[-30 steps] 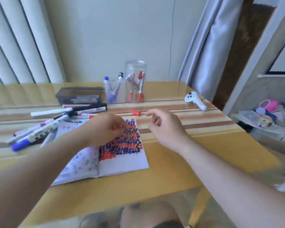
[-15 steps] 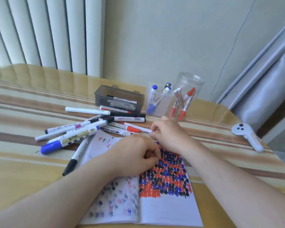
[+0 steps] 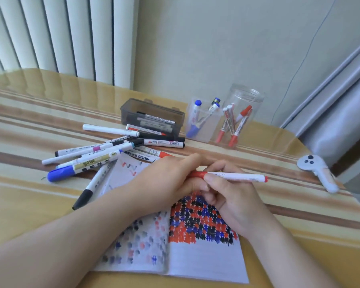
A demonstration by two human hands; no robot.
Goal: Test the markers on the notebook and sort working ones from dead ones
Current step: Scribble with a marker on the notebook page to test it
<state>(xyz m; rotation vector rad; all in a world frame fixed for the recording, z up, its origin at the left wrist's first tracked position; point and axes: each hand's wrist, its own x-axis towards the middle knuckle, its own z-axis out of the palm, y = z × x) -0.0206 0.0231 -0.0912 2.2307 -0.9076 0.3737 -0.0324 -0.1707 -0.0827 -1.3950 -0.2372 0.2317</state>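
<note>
Loose markers are lying in a heap on the counter, far left. I am seeing my left hand curling its grip around the red cap end of a red marker, over the open notebook. My right hand is pinching the same marker's white barrel. Behind, a grey box, a square cup and a clear jar are holding sorted markers. A white controller is resting far right.
</note>
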